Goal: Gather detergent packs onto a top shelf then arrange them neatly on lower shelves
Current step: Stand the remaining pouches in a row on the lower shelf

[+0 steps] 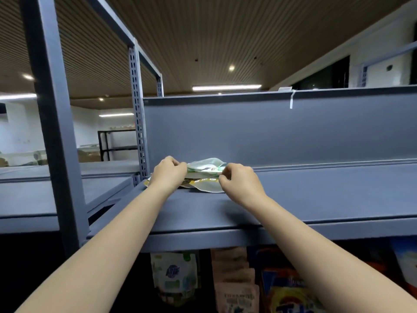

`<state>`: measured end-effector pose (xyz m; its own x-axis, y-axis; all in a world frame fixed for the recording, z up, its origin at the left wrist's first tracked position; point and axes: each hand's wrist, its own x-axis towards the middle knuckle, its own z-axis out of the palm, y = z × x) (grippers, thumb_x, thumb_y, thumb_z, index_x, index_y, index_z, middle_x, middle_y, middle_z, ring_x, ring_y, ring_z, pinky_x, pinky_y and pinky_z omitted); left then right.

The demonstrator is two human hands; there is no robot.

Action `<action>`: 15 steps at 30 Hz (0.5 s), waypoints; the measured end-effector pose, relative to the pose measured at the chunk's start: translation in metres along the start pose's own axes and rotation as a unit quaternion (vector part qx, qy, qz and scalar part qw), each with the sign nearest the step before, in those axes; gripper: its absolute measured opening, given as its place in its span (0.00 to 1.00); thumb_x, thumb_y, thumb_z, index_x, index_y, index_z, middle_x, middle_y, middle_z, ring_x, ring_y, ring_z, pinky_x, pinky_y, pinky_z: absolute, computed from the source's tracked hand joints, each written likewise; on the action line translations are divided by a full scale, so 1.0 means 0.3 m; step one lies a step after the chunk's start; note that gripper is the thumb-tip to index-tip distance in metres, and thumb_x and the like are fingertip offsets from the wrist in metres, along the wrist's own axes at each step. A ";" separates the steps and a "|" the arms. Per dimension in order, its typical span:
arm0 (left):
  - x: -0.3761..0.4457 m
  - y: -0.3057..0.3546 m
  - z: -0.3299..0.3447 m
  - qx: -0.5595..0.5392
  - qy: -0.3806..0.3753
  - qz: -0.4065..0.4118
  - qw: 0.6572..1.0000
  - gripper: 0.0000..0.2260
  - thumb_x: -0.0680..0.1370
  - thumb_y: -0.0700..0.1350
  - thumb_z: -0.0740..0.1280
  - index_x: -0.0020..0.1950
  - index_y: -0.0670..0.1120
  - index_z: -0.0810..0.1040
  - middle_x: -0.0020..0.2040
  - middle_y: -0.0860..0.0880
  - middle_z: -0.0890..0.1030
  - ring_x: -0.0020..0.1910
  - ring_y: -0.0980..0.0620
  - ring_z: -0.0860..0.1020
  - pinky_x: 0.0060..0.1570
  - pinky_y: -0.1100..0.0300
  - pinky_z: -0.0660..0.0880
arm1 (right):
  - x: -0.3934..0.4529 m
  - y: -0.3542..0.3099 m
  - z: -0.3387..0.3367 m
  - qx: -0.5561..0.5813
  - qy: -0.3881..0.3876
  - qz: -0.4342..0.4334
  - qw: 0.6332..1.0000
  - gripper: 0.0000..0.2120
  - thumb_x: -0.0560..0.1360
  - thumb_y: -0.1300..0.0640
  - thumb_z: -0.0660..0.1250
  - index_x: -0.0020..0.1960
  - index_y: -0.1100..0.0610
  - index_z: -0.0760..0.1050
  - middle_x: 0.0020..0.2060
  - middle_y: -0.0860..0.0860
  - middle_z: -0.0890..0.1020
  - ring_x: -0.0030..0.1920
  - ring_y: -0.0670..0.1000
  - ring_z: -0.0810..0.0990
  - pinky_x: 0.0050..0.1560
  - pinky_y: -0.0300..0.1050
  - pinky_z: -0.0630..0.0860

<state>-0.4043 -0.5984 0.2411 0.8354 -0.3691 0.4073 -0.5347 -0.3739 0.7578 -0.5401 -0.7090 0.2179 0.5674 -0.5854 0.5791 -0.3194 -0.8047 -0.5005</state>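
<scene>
A small stack of flat detergent packs lies on the grey top shelf near its back panel. The upper pack is white and green; under it lies a white and yellow pack. My left hand grips the left end of the upper pack with curled fingers. My right hand pinches its right end. More packs stand on the shelf below: a white and green pouch, a beige pouch and a blue and yellow bag.
A grey back panel rises behind the stack. A slotted upright post stands just left of the packs, and a thick post is nearer on the left. Another grey shelf adjoins at the left.
</scene>
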 end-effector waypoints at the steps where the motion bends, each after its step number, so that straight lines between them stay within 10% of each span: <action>1: 0.045 -0.005 0.009 -0.001 -0.004 -0.008 1.000 0.08 0.75 0.48 0.59 0.43 0.46 0.73 0.43 0.49 0.78 0.48 0.44 0.78 0.47 0.54 0.73 | 0.037 0.006 0.006 -0.012 -0.002 0.002 1.000 0.09 0.74 0.59 0.58 0.46 0.60 0.77 0.42 0.53 0.81 0.46 0.56 0.76 0.41 0.48 0.75; 5: 0.203 -0.019 0.054 -0.033 -0.036 -0.091 0.995 0.17 0.75 0.47 0.58 0.57 0.38 0.75 0.49 0.39 0.80 0.46 0.39 0.80 0.42 0.56 0.72 | 0.172 0.024 0.043 -0.061 -0.028 0.007 0.998 0.12 0.74 0.60 0.57 0.51 0.60 0.77 0.49 0.55 0.81 0.50 0.58 0.76 0.43 0.48 0.73; 8: 0.279 -0.038 0.092 -0.083 -0.087 -0.148 0.982 0.19 0.76 0.46 0.58 0.64 0.37 0.71 0.42 0.39 0.78 0.26 0.44 0.73 0.29 0.63 0.68 | 0.253 0.036 0.086 -0.101 -0.059 -0.001 0.993 0.13 0.74 0.60 0.58 0.55 0.60 0.76 0.52 0.56 0.80 0.54 0.59 0.75 0.48 0.49 0.72; 15: 0.378 -0.053 0.122 -0.068 -0.092 -0.194 0.974 0.08 0.73 0.46 0.65 0.38 0.43 0.71 0.27 0.48 0.73 0.25 0.49 0.62 0.28 0.61 0.59 | 0.313 0.076 0.191 -0.257 -0.082 -0.017 0.963 0.11 0.74 0.60 0.59 0.55 0.54 0.74 0.53 0.51 0.79 0.56 0.55 0.73 0.45 0.46 0.63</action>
<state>-0.3057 -0.6656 0.2564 0.9277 -0.3732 -0.0113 -0.1514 -0.4037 0.9023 -0.4506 -0.7767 0.2240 0.6837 -0.5679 0.4583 -0.6074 -0.7910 -0.0741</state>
